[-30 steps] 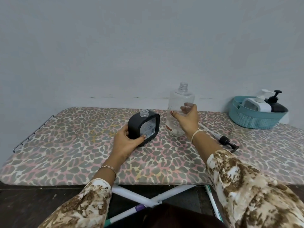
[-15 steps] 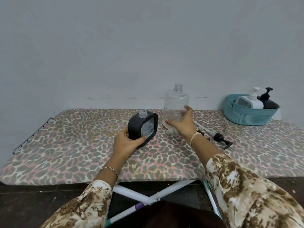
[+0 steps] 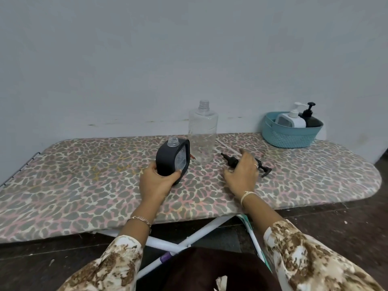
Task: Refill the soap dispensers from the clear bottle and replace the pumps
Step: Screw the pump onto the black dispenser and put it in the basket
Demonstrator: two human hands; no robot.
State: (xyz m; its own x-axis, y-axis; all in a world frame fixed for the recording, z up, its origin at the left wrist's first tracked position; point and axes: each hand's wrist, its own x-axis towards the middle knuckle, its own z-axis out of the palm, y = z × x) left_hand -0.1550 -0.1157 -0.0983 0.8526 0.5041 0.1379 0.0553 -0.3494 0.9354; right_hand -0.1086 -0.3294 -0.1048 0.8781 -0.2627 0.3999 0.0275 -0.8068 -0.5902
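Fingers [image 3: 152, 167] of left hand [image 3: 156, 183] grip squarish black dispenser [image 3: 168, 158].

Cream-and-brown mottled sleeves [image 3: 304, 259]; chain bracelet [image 3: 141, 219] at left wrist; pale thread band [image 3: 246, 195] at right, ring [image 3: 255, 165] on right hand [image 3: 241, 176].

An ironing board [image 3: 84, 185] with a leopard-print cover carries everything, on crossed white legs [image 3: 201, 229] over a dark floor [image 3: 336, 227]. Near its middle stands the black dispenser [image 3: 168, 158], neck uncapped, with the clear bottle [image 3: 202, 135] upright just behind and to its right. Right of the bottle the black pump [image 3: 265, 171] lies on its side. A teal basket [image 3: 289, 135] sits at the far right corner
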